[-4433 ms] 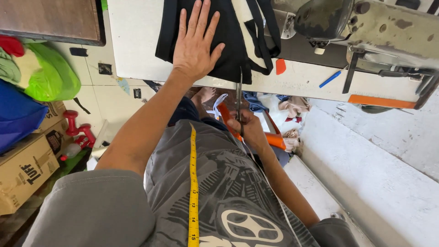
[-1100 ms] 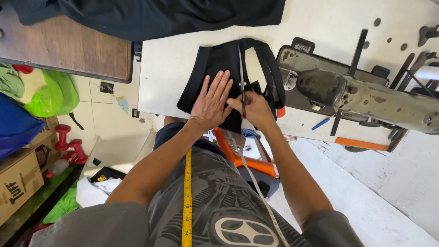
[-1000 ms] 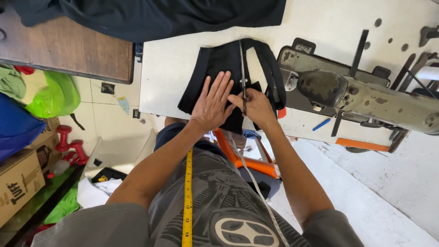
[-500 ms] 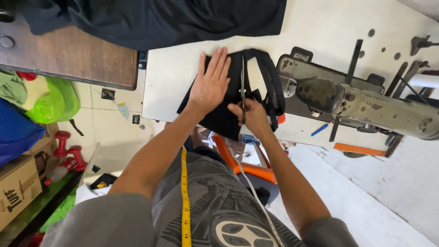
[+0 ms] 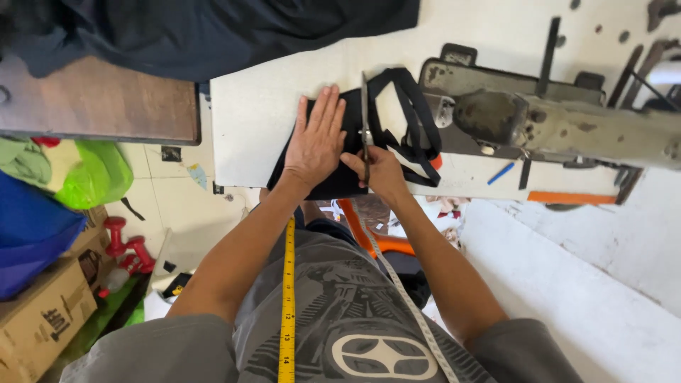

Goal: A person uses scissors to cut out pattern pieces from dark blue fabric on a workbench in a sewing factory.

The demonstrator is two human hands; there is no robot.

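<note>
- The black fabric piece [image 5: 330, 152] is pressed flat on the white counter [image 5: 248, 106] by the left hand [image 5: 317, 138], its grip released, palm down.
- Scissors [image 5: 364, 120] are grasped in the right hand [image 5: 381, 172], blade pointing far.
- Cutting appears in hand; a steady, straight advance is called for beside the sewing machine [image 5: 539, 120].
</note>
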